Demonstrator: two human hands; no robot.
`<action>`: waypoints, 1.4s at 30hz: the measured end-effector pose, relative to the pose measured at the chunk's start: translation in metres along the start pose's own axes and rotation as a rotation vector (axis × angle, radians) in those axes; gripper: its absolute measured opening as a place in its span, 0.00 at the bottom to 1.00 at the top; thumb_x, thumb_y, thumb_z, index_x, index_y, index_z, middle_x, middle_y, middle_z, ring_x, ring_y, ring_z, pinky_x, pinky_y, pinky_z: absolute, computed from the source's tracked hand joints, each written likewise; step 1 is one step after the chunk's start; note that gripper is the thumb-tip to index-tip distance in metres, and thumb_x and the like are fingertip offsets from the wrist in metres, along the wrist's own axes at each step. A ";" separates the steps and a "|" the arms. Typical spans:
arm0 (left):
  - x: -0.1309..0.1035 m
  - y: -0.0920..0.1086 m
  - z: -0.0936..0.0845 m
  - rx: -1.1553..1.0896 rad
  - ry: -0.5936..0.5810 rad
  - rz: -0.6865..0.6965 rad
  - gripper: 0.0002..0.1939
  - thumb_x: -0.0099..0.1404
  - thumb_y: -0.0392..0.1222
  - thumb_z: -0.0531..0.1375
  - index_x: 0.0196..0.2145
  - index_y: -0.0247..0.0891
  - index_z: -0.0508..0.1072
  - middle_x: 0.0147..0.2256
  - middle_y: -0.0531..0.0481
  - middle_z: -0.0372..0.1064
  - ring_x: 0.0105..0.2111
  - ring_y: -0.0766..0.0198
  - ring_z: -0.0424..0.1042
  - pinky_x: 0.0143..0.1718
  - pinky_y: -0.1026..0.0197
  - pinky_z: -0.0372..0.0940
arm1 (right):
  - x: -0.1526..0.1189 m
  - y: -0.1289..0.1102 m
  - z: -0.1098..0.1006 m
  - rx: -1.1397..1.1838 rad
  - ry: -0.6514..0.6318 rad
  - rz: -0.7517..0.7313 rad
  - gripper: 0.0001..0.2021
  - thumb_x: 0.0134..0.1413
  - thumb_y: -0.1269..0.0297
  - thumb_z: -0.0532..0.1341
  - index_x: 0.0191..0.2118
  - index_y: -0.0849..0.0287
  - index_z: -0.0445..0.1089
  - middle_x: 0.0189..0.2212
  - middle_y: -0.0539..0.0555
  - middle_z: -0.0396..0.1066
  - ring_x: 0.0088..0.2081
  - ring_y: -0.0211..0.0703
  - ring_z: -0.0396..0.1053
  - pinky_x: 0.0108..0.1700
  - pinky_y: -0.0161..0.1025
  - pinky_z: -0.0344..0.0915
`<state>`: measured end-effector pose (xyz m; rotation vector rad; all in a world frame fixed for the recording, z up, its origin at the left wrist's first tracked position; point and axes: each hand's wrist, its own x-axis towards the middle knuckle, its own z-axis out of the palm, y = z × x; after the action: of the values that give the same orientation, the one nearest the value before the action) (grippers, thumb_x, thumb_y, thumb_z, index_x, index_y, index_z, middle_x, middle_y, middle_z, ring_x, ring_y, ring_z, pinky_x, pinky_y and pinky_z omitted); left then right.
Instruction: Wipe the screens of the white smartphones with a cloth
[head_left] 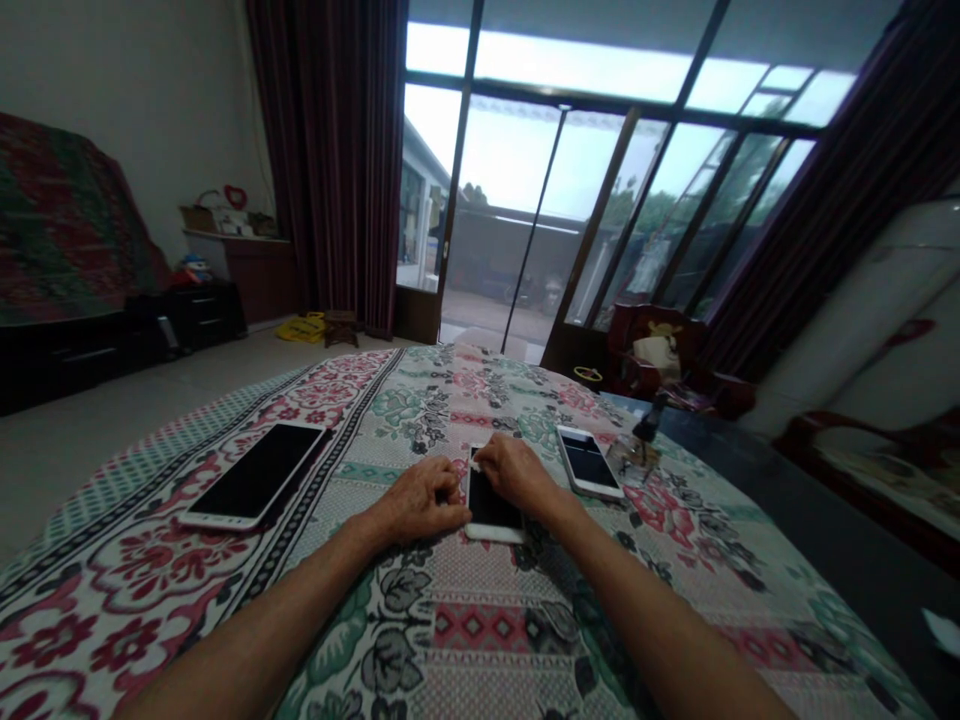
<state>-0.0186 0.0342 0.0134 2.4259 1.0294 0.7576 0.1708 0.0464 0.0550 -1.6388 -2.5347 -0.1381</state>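
Both forearms are slanting in from the near corners, left and right, and are converging over the middle of the cloth-covered tabletop (465, 680). Sleeves not in view; skin is showing from elbow region to wrist.

Left hand (427, 500): lying low, back of the hand facing up, at the left side of the middle phone (493, 508). Its fingers are curling loosely inward, the thumb stretching right toward the phone's near left edge. A gap is showing between thumb and forefinger; nothing visible is being held. Thumb tip is meeting or nearly meeting the edge; cannot tell which.

Right hand (521, 475): arching over the phone's far right part, wrist bending left, knuckles up. Its fingers are bunching together, tips pointing down at the far left corner. Cannot tell whether they are pinching something or only pressing on the glass, the hand itself hiding the contact.

Middle phone is lying flat, dark screen up, white near end facing the person, between the hands.

Left phone (255, 475) is lying well apart, screen up, slanting. Right phone (589, 463) is lying near the right hand, also screen up, a dark-topped glass container (636, 457) standing just beside it to the right.
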 end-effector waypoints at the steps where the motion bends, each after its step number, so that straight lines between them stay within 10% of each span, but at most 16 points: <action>1: 0.000 0.000 0.000 -0.001 0.001 0.001 0.08 0.55 0.40 0.62 0.22 0.38 0.67 0.32 0.52 0.66 0.36 0.63 0.66 0.39 0.60 0.59 | 0.004 0.001 0.002 -0.007 0.007 0.012 0.14 0.62 0.70 0.52 0.35 0.60 0.76 0.35 0.57 0.71 0.36 0.41 0.66 0.36 0.34 0.55; 11: 0.000 -0.001 0.001 -0.018 0.019 0.016 0.09 0.55 0.40 0.62 0.22 0.37 0.67 0.31 0.53 0.65 0.35 0.63 0.65 0.38 0.61 0.59 | 0.035 0.001 0.006 -0.051 0.024 0.121 0.15 0.62 0.70 0.51 0.38 0.61 0.77 0.40 0.61 0.72 0.39 0.44 0.69 0.38 0.36 0.58; 23: 0.001 -0.006 0.004 0.001 0.018 0.030 0.09 0.55 0.41 0.62 0.22 0.37 0.66 0.32 0.52 0.66 0.36 0.62 0.66 0.39 0.61 0.60 | -0.019 -0.007 -0.005 0.003 -0.016 0.095 0.15 0.64 0.69 0.51 0.35 0.59 0.76 0.37 0.57 0.69 0.39 0.41 0.67 0.39 0.34 0.57; 42: 0.002 -0.005 0.003 -0.056 0.032 0.013 0.09 0.53 0.42 0.62 0.21 0.38 0.68 0.30 0.54 0.67 0.34 0.64 0.66 0.38 0.62 0.59 | 0.015 -0.001 0.015 0.010 0.085 0.291 0.16 0.64 0.70 0.51 0.42 0.60 0.77 0.41 0.60 0.70 0.42 0.43 0.68 0.41 0.35 0.60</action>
<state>-0.0188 0.0383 0.0089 2.3821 0.9918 0.8209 0.1627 0.0615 0.0426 -1.9297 -2.2032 -0.1632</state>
